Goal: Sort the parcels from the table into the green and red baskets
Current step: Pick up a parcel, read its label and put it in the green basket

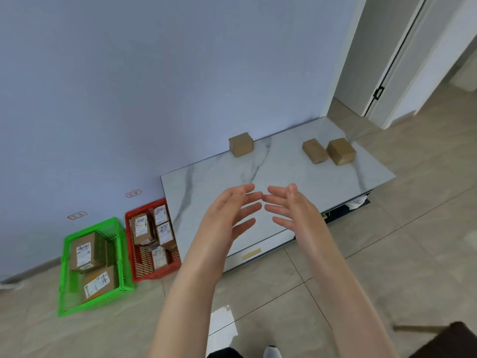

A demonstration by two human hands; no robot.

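Marble-topped low table (pixel 296 174) against a pale blue wall, tiled floor around it. Three brown parcels remain on the far side of the top. One parcel (pixel 240 144) sits alone at the back edge, touching or nearly touching the wall. The other two lie toward the far right corner: a flatter parcel (pixel 315 150) with its long axis running away from me and slightly leftward, and a blockier parcel (pixel 341 151) just beside it on the right, apparently touching.

I have both hands raised over the near part of the table, empty. Left hand (pixel 227 213) and right hand (pixel 294 210) face each other palm to palm, fingers spread and loose, fingertips nearly meeting. Nothing gripped.

Key relation: all three parcels lie beyond the hands. The lone parcel is almost straight ahead, marginally closer to the left hand. The pair is ahead and to the right, so my right hand is nearer.

Green basket (pixel 118 254) and red basket (pixel 129 220) stand on the floor left of the table, side by side, both already holding labelled parcels. My judgement: the sort is well along, three left.
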